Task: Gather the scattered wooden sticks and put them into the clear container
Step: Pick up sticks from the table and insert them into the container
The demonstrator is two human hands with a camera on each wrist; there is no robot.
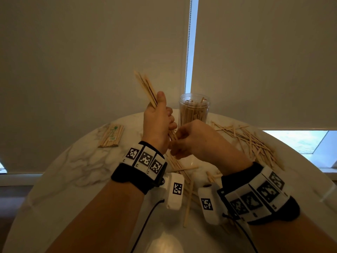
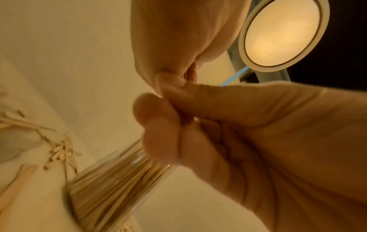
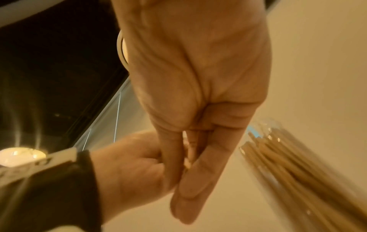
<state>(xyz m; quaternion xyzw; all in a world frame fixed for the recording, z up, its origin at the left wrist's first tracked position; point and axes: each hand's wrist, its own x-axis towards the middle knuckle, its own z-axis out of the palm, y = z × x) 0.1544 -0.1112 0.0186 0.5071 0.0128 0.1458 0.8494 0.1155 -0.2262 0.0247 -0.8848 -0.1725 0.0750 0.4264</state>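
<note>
My left hand (image 1: 158, 123) is raised over the table and grips a bundle of wooden sticks (image 1: 145, 86) that juts up and to the left past the thumb. My right hand (image 1: 193, 141) meets the bundle's lower end (image 1: 172, 135) and pinches it between thumb and fingers; sticks (image 3: 187, 149) show between them in the right wrist view. The clear container (image 1: 194, 110) stands upright just behind the hands, well filled with sticks (image 3: 298, 172). More scattered sticks (image 1: 251, 141) lie in a pile at the right. In the left wrist view my left fingers (image 2: 158, 125) curl in front of the container (image 2: 119, 180).
A packaged bundle of sticks (image 1: 112, 136) lies at the left of the round marble table (image 1: 73, 161). Loose sticks (image 1: 188, 203) lie under my wrists. Roller blinds (image 1: 91, 52) hang close behind the table. A round ceiling lamp (image 2: 282, 33) shows overhead.
</note>
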